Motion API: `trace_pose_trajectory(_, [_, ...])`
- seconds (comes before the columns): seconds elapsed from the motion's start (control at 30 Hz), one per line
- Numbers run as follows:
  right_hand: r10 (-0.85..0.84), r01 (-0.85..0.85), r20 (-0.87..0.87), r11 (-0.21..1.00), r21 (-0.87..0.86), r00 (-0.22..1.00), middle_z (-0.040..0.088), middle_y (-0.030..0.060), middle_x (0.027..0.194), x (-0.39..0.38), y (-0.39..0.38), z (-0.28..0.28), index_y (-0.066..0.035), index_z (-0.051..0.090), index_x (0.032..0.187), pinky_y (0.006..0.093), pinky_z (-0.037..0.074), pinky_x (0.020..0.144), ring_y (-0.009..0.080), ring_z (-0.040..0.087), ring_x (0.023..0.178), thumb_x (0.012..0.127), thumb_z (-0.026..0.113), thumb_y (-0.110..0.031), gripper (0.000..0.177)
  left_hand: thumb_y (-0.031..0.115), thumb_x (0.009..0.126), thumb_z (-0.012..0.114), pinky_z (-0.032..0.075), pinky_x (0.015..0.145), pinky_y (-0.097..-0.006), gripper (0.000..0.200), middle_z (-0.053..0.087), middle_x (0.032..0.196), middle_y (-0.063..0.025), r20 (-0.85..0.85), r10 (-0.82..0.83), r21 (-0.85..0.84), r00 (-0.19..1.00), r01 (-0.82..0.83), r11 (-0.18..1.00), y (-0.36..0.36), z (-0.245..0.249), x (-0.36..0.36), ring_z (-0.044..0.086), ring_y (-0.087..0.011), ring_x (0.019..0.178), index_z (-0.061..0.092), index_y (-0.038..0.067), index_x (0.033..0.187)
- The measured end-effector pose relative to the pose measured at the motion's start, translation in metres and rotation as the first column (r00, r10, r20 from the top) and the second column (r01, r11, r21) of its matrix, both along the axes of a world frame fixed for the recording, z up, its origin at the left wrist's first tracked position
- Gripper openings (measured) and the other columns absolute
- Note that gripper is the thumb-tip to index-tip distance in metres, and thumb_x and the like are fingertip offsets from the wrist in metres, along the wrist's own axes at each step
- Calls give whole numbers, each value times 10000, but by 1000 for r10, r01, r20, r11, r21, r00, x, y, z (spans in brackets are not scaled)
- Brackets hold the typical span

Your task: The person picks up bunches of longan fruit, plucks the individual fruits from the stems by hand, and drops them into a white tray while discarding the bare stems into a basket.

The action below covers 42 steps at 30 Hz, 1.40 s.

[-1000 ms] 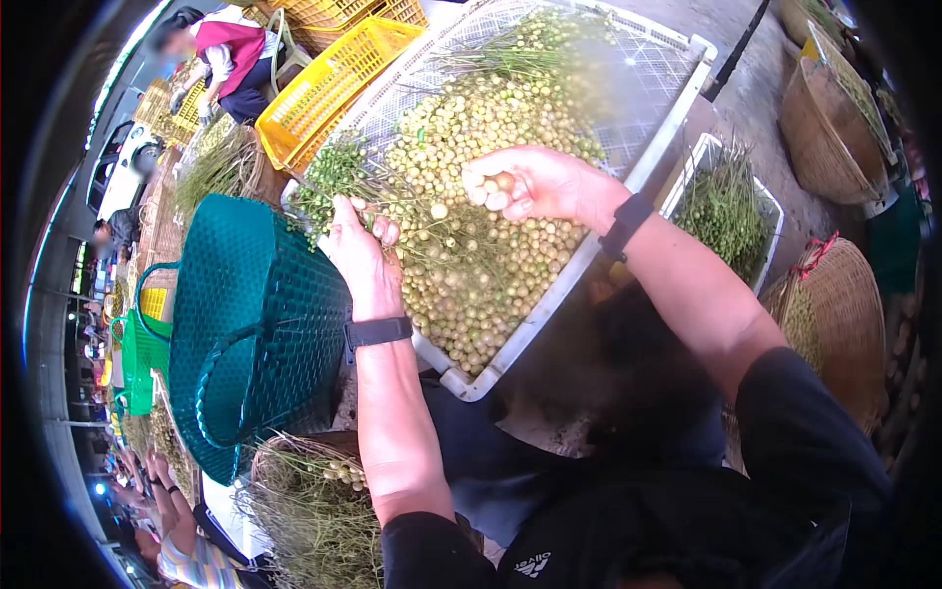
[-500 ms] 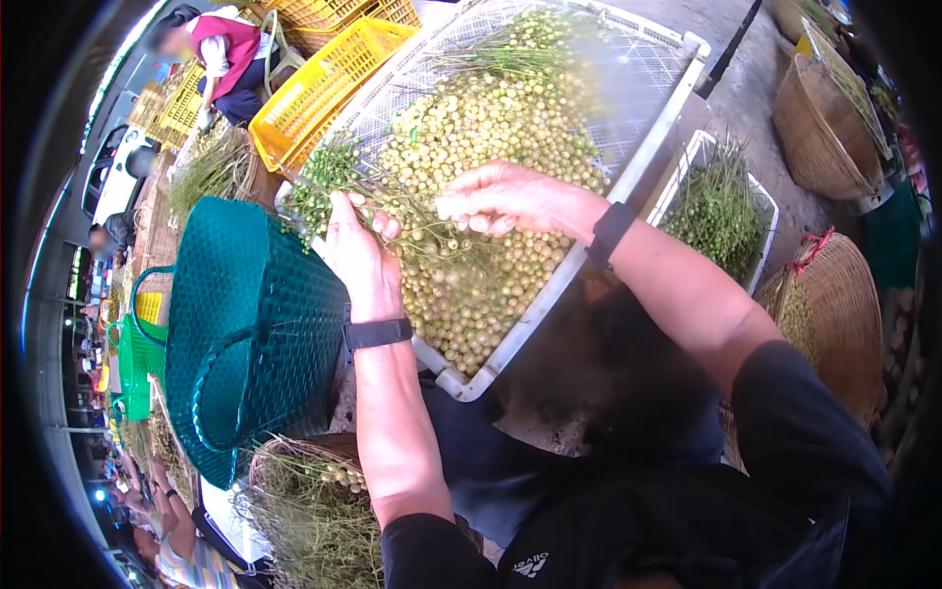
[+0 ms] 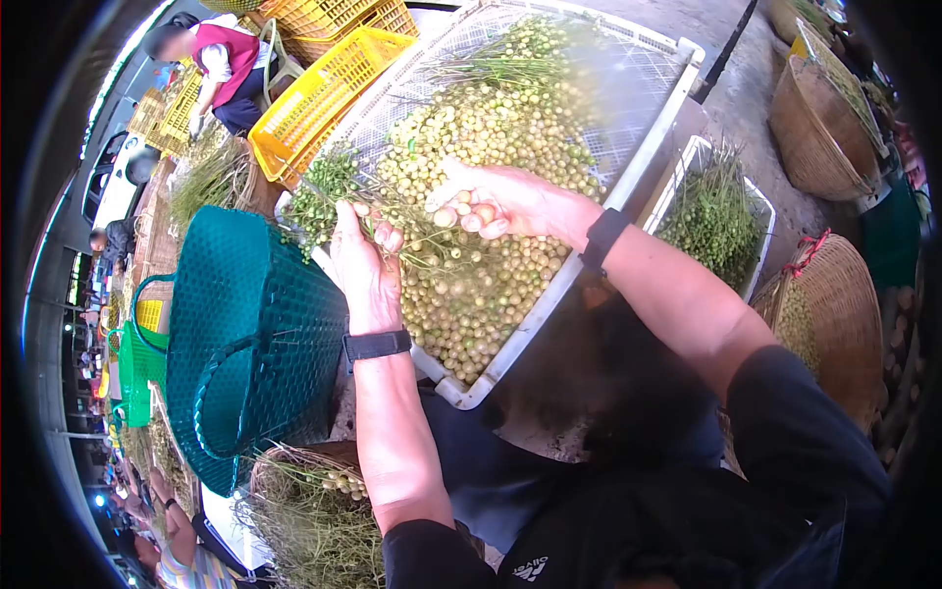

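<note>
My left hand (image 3: 361, 257) is closed around a stemmed bunch of small round fruit (image 3: 420, 243), thumb and fingers pinching the thin twigs. Just to its right, my right hand (image 3: 491, 201) curls its fingers over the pile; whatever lies in them is hidden. Below both hands, loose yellow-green fruit (image 3: 461, 324) covers much of a white mesh-bottomed tray (image 3: 628, 108). Green fruit on twigs (image 3: 329, 187) rests at the tray's left edge, beside my left hand. More stemmed fruit (image 3: 520, 59) lies at the far end.
A teal woven basket (image 3: 216, 324) stands left of the tray, above a basket of bare twigs (image 3: 314, 530). Yellow crates (image 3: 324, 93) sit behind. At right are a white crate of green bunches (image 3: 716, 216) and wicker baskets (image 3: 834, 324). A person in a red vest (image 3: 221, 59) sits at upper left.
My right hand has shifted slightly left and turned, showing more of its curled fingers. My left hand has lowered slightly and still grips the twigs.
</note>
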State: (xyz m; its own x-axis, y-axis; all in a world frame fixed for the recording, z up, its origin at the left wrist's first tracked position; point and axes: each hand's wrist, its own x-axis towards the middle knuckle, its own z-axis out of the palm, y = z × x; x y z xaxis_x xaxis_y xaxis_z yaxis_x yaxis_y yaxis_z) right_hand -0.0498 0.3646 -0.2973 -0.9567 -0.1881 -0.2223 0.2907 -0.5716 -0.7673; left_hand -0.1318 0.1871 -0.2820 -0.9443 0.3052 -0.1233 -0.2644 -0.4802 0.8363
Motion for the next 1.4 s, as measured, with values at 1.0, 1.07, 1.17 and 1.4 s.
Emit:
trace_pose_trajectory(1.0, [234,-153,-91,837,525,968,571,-44,744,12,-22,6,-84,630,965,157,296,441,5,451,569,823,659,-274,238,182,949,445,271,376,-208,187,348,676,-11,64,-528,824,847,254,507,-21,11,-9,326,-77,511,461,46,820])
trace_pose_trajectory(1.07, [227,-110,-132,806,582,965,591,-40,735,11,-22,2,-95,657,903,178,320,469,22,466,583,819,654,-332,251,175,948,440,264,381,-211,184,342,674,-10,56,-537,820,842,268,506,-22,10,-12,320,-79,509,455,48,817])
trace_pose_trajectory(1.17, [252,-150,-141,851,504,957,620,1,792,11,-17,4,-51,628,975,160,303,428,16,451,549,845,641,-234,225,178,954,420,257,392,-219,199,326,668,-11,59,-553,830,831,267,490,-24,14,-7,301,-87,498,440,53,802])
trace_pose_trajectory(1.4, [187,-58,-223,873,484,957,635,38,827,15,-11,5,-34,608,1011,146,311,418,11,459,552,851,616,-164,207,211,964,408,253,382,-224,230,336,676,-13,63,-583,825,810,286,487,-19,14,-4,292,-90,488,437,54,799])
